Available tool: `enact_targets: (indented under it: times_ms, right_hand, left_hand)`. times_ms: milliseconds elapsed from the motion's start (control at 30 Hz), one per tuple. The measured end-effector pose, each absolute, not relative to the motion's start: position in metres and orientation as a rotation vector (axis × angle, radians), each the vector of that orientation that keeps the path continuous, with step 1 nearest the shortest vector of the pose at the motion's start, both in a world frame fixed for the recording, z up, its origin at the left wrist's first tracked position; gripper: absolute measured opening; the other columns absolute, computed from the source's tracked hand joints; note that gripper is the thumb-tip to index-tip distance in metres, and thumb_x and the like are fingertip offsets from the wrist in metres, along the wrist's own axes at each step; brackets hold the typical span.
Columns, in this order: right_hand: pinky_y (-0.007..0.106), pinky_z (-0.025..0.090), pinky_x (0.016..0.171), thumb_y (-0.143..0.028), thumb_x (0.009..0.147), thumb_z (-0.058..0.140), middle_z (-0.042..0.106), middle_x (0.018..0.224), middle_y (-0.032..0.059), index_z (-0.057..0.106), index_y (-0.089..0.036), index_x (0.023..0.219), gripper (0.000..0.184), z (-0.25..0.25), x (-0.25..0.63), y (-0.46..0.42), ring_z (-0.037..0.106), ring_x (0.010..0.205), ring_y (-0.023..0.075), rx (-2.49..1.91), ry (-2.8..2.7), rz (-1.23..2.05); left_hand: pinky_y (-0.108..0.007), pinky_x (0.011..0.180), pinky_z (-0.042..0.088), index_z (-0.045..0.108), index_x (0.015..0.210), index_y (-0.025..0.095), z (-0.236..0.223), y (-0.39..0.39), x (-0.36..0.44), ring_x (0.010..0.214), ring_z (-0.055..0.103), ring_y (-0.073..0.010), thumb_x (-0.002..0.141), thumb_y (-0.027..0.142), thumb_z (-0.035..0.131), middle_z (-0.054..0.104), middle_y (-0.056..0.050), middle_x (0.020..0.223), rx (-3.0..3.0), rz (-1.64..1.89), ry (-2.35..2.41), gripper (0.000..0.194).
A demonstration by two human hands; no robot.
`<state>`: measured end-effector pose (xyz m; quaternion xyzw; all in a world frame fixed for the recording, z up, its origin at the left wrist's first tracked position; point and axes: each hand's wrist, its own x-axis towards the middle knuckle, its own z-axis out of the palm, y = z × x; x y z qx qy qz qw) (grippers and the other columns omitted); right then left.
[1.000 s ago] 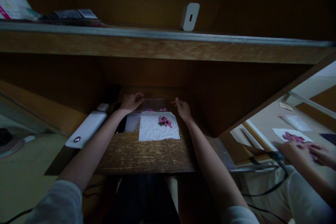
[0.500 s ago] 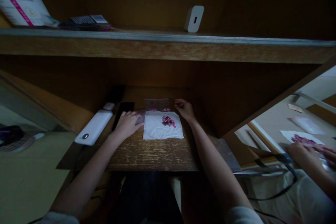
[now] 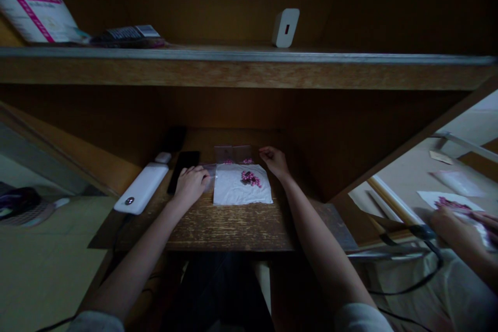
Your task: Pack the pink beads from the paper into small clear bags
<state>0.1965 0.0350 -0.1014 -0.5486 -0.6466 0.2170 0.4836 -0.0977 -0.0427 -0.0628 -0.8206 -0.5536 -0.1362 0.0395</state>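
A white sheet (image 3: pixel 237 192) lies on the wooden desk (image 3: pixel 225 225) with a small heap of pink beads (image 3: pixel 251 179) on it. My left hand (image 3: pixel 190 185) rests at the sheet's left edge, fingers curled on a clear plastic bag (image 3: pixel 209 171). My right hand (image 3: pixel 275 161) sits at the sheet's far right corner, fingers bent, touching another clear bag (image 3: pixel 233 154) that holds a few pink beads.
A white power bank (image 3: pixel 141 188) and a black phone (image 3: pixel 182 166) lie left of my left hand. A shelf (image 3: pixel 249 62) overhead carries a white box, a book and a dark pack. At the right, another person's hands (image 3: pixel 462 225) work over pink beads.
My left hand has moved from the far bag back and down to the sheet's left edge, onto a clear bag. My right hand has curled and stayed near the far corner.
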Motion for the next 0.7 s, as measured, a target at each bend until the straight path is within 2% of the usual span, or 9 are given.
enact_targets:
  times_ms: [233, 400, 500, 600, 700]
  right_hand:
    - [0.029, 0.047, 0.070, -0.023, 0.075, 0.052, 0.068, 0.085, 0.0063, 0.066, -0.017, 0.084, 0.017, -0.099, 0.196, 0.034, 0.063, 0.075, 0.0170, -1.326, -1.564, 0.535]
    - [0.028, 0.046, 0.068, -0.023, 0.076, 0.053, 0.068, 0.085, 0.0061, 0.066, -0.016, 0.084, 0.017, -0.092, 0.192, 0.030, 0.061, 0.073, 0.0161, -1.311, -1.544, 0.538]
    - [0.027, 0.045, 0.066, -0.025, 0.075, 0.055, 0.067, 0.084, 0.0058, 0.065, -0.016, 0.086, 0.017, -0.085, 0.184, 0.024, 0.060, 0.071, 0.0153, -1.246, -1.548, 0.576]
    - [0.026, 0.044, 0.065, -0.027, 0.074, 0.059, 0.066, 0.080, 0.0055, 0.065, -0.015, 0.086, 0.019, -0.073, 0.172, 0.013, 0.059, 0.070, 0.0150, -1.139, -1.564, 0.723]
    - [0.027, 0.044, 0.068, -0.031, 0.074, 0.061, 0.067, 0.083, 0.0055, 0.066, -0.015, 0.084, 0.020, -0.058, 0.161, 0.000, 0.060, 0.074, 0.0157, -1.045, -1.584, 0.903]
  left_hand:
    - [-0.036, 0.077, 0.036, 0.066, 0.081, 0.020, -0.056, -0.044, -0.100, 0.091, 0.056, -0.0222, 0.085, 0.024, 0.044, 0.066, -0.005, 0.096, -2.557, -0.503, -1.708, 0.022]
    - [-0.036, 0.078, 0.039, 0.066, 0.079, 0.020, -0.044, -0.042, -0.104, 0.088, 0.057, -0.0214, 0.082, 0.026, 0.050, 0.067, -0.004, 0.093, -2.687, -0.757, -1.681, 0.017]
    - [-0.032, 0.078, 0.042, 0.066, 0.078, 0.019, -0.030, -0.037, -0.104, 0.084, 0.059, -0.0189, 0.080, 0.030, 0.053, 0.067, -0.005, 0.089, -2.870, -1.109, -1.683, 0.017]
    - [-0.028, 0.071, 0.043, 0.068, 0.077, 0.017, -0.018, -0.027, -0.098, 0.077, 0.060, -0.0168, 0.072, 0.032, 0.063, 0.068, -0.004, 0.082, -2.964, -1.529, -1.828, 0.016]
    - [-0.023, 0.061, 0.041, 0.066, 0.071, 0.016, -0.016, -0.011, -0.084, 0.065, 0.057, -0.0119, 0.064, 0.031, 0.071, 0.066, -0.001, 0.072, -2.762, -2.251, -1.984, 0.018]
